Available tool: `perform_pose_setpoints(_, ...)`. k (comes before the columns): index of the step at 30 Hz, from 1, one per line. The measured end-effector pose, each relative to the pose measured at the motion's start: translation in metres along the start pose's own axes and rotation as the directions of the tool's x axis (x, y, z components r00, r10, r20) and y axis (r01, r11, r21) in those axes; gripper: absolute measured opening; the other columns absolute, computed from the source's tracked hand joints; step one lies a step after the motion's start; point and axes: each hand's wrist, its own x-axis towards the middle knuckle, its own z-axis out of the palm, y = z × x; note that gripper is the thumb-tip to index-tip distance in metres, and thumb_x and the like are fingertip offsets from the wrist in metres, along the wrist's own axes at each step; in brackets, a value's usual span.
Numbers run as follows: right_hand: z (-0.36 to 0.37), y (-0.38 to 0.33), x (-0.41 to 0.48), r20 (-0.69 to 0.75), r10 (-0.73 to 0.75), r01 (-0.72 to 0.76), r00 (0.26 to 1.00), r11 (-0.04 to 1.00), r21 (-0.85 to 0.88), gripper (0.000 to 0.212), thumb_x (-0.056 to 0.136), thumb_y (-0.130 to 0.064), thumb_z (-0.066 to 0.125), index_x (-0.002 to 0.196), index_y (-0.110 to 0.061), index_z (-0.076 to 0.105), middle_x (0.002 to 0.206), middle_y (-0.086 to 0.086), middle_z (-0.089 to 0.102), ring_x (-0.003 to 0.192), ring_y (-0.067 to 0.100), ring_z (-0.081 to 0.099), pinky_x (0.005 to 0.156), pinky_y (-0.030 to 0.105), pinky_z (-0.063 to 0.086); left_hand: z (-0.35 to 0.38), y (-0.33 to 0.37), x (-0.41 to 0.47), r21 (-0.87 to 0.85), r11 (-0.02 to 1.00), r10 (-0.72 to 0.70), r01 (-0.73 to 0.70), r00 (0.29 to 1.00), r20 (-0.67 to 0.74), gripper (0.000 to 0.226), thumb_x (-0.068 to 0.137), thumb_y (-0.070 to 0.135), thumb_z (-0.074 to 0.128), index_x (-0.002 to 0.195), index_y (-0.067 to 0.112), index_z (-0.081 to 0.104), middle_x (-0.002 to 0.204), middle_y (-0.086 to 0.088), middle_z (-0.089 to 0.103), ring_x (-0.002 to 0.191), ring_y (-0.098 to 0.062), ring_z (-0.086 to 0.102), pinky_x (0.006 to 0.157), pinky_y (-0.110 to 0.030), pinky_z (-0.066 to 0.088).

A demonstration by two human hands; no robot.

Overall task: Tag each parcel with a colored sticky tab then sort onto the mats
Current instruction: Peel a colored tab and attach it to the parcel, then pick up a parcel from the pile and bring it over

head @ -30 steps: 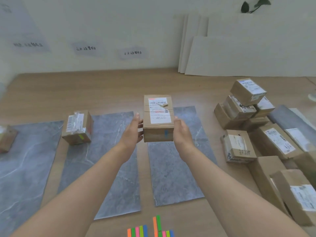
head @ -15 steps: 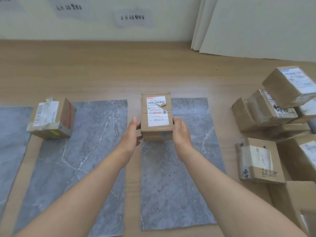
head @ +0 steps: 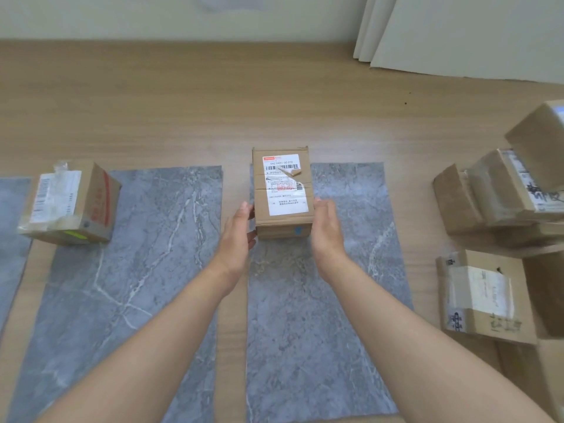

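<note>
Cardboard parcel (head: 282,193) now down on mat (head: 335,300)

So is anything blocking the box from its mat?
No, nothing visible. The parcel with the blue tab already sits on the far end of the grey mat, between the left hand and right hand.

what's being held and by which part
Brown cardboard parcel with blue tab, flanked at its near end by flat left hand and right hand on its side faces. No curled grip; whether they bear it cannot be told.
</note>
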Motion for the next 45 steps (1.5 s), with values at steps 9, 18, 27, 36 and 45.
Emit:
perform_pose_setpoints(9, 0.000, -0.003, -0.001, 0.038, -0.014, 0.016, 0.999, 0.998, -0.064, 0.023, 0.109, -0.039, 0.033, 0.116, -0.023, 0.047, 0.109, -0.007, 0.057, 0.093, 0.004, 0.050, 0.071, 0.027, 0.036, 0.000, 0.000, -0.002, -0.001, 1.000, -0.007, 0.007, 1.000, 0.008, 0.054, 0.106, 0.051, 0.020, 0.148, 0.027, 0.045, 0.147, 0.008, 0.048, 0.133, -0.026, 0.048, 0.117, -0.042, 0.032)
perform_pose_setpoints(18, -0.003, -0.024, -0.036, -0.072, -0.055, 0.054, 0.996, 0.998, -0.013, 0.031, 0.103, -0.050, 0.033, 0.111, -0.035, 0.060, 0.116, -0.013, 0.060, 0.113, 0.012, 0.054, 0.098, 0.037, 0.042, -0.017, 0.025, -0.029, 0.064, 0.997, 0.049, -0.045, 0.997, -0.060, 0.058, 0.104, 0.057, 0.022, 0.156, 0.030, 0.029, 0.153, 0.007, 0.040, 0.139, -0.026, 0.042, 0.119, -0.044, 0.029)
perform_pose_setpoints(27, -0.023, -0.088, -0.120, -0.043, -0.193, 0.195, 0.980, 0.980, 0.044, 0.038, 0.108, -0.036, 0.035, 0.120, -0.015, 0.064, 0.114, -0.007, 0.064, 0.096, 0.005, 0.055, 0.088, 0.036, 0.043, -0.026, 0.086, -0.108, 0.038, 0.977, 0.209, -0.208, 0.978, -0.018, 0.059, 0.104, 0.058, 0.020, 0.152, 0.030, 0.039, 0.154, 0.005, 0.039, 0.138, -0.026, 0.042, 0.120, -0.047, 0.028)
perform_pose_setpoints(36, -0.014, -0.136, -0.235, -0.074, -0.406, 0.411, 0.911, 0.909, 0.076, 0.056, 0.094, -0.054, 0.037, 0.133, -0.025, 0.064, 0.132, -0.015, 0.058, 0.132, 0.010, 0.051, 0.109, 0.034, 0.038, -0.070, 0.135, -0.207, -0.009, 0.938, 0.347, -0.347, 0.937, 0.029, 0.059, 0.103, 0.059, 0.021, 0.149, 0.030, 0.042, 0.151, 0.006, 0.042, 0.137, -0.028, 0.042, 0.120, -0.046, 0.027)
perform_pose_setpoints(45, 0.001, -0.174, -0.356, -0.144, -0.554, 0.570, 0.820, 0.810, 0.133, 0.039, 0.105, -0.042, 0.039, 0.122, -0.023, 0.068, 0.110, -0.019, 0.063, 0.116, 0.011, 0.059, 0.080, 0.021, 0.041, -0.131, 0.183, -0.316, -0.032, 0.866, 0.499, -0.498, 0.861, 0.098, 0.060, 0.104, 0.056, 0.023, 0.150, 0.023, 0.042, 0.152, 0.000, 0.043, 0.140, -0.025, 0.041, 0.120, -0.043, 0.027)
